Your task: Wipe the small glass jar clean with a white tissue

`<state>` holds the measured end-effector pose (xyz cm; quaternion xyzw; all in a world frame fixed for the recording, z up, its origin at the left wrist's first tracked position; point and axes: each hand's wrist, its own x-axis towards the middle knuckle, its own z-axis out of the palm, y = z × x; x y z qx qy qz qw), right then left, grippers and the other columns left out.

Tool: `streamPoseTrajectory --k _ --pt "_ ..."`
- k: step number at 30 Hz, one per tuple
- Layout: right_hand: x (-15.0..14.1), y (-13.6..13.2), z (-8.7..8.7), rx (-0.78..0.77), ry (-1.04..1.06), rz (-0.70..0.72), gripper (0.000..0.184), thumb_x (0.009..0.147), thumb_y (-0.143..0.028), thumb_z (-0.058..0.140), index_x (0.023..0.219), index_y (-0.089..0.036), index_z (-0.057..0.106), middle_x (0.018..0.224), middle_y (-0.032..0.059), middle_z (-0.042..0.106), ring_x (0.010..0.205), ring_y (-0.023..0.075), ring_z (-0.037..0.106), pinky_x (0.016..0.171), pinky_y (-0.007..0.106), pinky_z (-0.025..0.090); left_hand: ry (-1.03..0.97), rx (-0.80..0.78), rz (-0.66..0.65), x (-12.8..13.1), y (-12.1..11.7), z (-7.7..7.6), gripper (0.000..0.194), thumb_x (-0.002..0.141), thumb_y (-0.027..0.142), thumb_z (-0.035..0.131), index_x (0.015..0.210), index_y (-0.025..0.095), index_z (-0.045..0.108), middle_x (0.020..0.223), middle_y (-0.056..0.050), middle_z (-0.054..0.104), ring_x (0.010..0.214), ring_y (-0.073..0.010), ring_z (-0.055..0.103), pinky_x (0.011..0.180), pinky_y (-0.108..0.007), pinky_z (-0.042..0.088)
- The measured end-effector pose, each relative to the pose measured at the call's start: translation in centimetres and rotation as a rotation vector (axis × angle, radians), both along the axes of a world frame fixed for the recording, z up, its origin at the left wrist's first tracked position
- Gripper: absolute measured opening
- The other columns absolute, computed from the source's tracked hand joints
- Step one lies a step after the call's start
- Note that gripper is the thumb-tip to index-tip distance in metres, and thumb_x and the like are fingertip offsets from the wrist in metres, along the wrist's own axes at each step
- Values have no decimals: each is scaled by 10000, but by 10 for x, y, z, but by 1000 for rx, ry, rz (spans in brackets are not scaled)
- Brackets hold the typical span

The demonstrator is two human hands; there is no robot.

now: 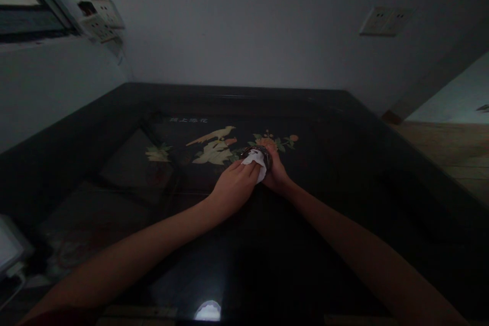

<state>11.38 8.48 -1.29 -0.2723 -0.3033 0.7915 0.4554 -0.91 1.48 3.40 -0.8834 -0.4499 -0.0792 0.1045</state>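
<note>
Near the middle of the view, both hands meet over a glossy black table [248, 265]. My left hand [237, 183] is closed on a crumpled white tissue [256, 158] and presses it against a small dark, shiny object [250, 150]. Fingers wrapped round its right side, my right hand [275, 170] grips that object. Much of it is hidden by the tissue and the fingers, and its kind cannot be made out in the dim light.
The tabletop carries a picture of a bird [214, 136] and flowers. Wall sockets [385, 21] sit behind at right, more sockets [107, 12] at left. A pale device with a white cable [11, 244] is at the left edge. Wooden floor [443, 150] shows at right.
</note>
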Motion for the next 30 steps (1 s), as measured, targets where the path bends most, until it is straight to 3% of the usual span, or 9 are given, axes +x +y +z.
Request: streamPoseTrajectory --k 7,11,16,21,25,30 --pt "1 -4 2 -36 -22 19 408 845 -550 434 934 -226 666 816 31 722 914 222 648 799 356 503 96 -25 75 3 -14 10 391 903 71 365 1273 46 487 1192 -176 618 1074 -232 611 979 -370 432" --pt "2 -6 3 -17 -53 70 431 816 -589 464 921 -223 666 817 29 719 902 215 649 795 347 497 89 -112 83 4 -18 13 333 892 74 378 1175 73 552 1105 -159 651 994 -233 635 899 -368 475" --pt "2 -6 5 28 -88 47 403 815 -567 473 890 -224 669 787 17 717 904 208 647 809 334 488 -105 -276 23 0 -11 20 289 865 75 396 1098 132 556 1162 -108 622 1049 -199 600 909 -323 481" --pt "3 -7 8 59 -87 36 377 817 -550 480 888 -230 667 781 12 718 930 216 643 835 344 483 -347 -445 55 -4 -1 24 250 812 37 384 942 160 557 1023 -68 652 957 -173 617 880 -293 495" --pt "3 -7 7 35 -79 29 391 813 -558 485 887 -219 665 798 28 716 959 229 635 838 354 487 -403 -419 46 -4 0 22 281 804 26 374 999 147 535 1099 -88 620 1033 -182 588 937 -309 476" --pt "4 -4 2 32 -104 13 416 833 -573 457 891 -220 670 799 29 712 928 218 637 818 342 496 -248 -276 62 -2 -3 19 348 858 73 378 1186 151 461 1264 -106 525 1065 -196 576 895 -328 505"
